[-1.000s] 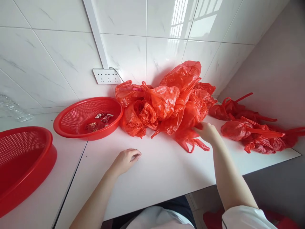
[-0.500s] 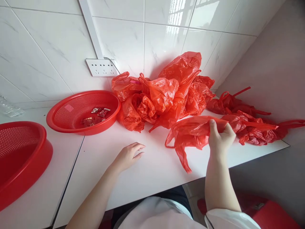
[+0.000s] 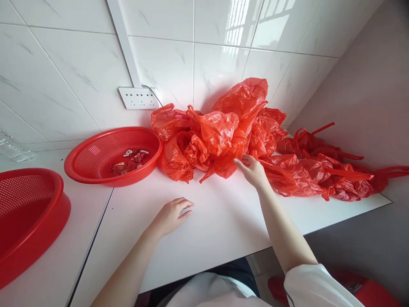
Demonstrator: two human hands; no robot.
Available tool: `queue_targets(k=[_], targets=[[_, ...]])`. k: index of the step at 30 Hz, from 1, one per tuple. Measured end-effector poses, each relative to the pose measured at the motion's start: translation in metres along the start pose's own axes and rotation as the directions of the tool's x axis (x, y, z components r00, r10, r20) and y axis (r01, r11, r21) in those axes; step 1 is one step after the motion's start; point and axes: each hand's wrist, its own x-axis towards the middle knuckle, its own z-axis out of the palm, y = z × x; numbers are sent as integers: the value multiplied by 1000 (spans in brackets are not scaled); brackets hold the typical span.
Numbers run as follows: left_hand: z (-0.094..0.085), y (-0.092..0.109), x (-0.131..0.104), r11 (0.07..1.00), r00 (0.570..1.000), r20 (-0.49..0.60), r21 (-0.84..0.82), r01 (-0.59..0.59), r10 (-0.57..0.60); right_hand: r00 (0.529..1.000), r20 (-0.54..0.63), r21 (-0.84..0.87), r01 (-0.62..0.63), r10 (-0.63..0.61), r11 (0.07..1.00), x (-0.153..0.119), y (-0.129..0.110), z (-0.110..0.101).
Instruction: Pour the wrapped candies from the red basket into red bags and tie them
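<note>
My right hand is at the front of a heap of crumpled red plastic bags, its thumb and fingers apart. The fingertips meet the edge of a bag in the heap, and I see nothing held between them. To the right, another red plastic bag lies flattened beside more bunched red bags. My left hand rests over the white table, holding nothing, with its fingers loosely curved and the thumb apart.
A red perforated basket with several small dark packets stands at the back left. A second red basket is nearer on the left. A clear bottle lies behind it. A power strip is on the tiled wall.
My right hand has let go of the red plastic bag, which lies with those on the right. The hand has moved left to the heap. My left hand has barely moved.
</note>
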Motion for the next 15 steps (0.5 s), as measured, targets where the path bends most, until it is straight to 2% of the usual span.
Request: queue_targets(k=[2,4,6,7,9,11,12,13,15], targets=[[0,-1,-1,1000,1000,-3,-12,9,-9,999,-16,103,37,-36,994,10,0,5],[-1,-2,-1,1000,1000,-15,-22,13,-13,979,-195,256,107,-57,961,17,-1,4],[-1,-2,-2,1000,999,-32,-27,12,-13,927,-373,333,169,-36,928,21,0,-2],[-1,-1,-2,1000,999,-36,-28,12,-13,912,-410,296,168,-34,940,21,0,-5],[-1,0,-1,1000,999,-37,-18,10,-10,927,-373,61,77,-48,995,22,3,-11],[-1,3,-1,1000,999,-32,3,4,-4,961,-276,-247,-54,-17,968,23,8,-15],[-1,4,-1,1000,1000,-28,12,2,-2,968,-249,-339,-108,21,935,24,12,-17],[-1,4,0,1000,1000,-25,16,2,-2,967,-247,-363,-147,57,920,26,15,-19],[-2,5,-1,1000,1000,-19,9,8,-8,950,-302,-211,-150,82,966,31,24,-25]])
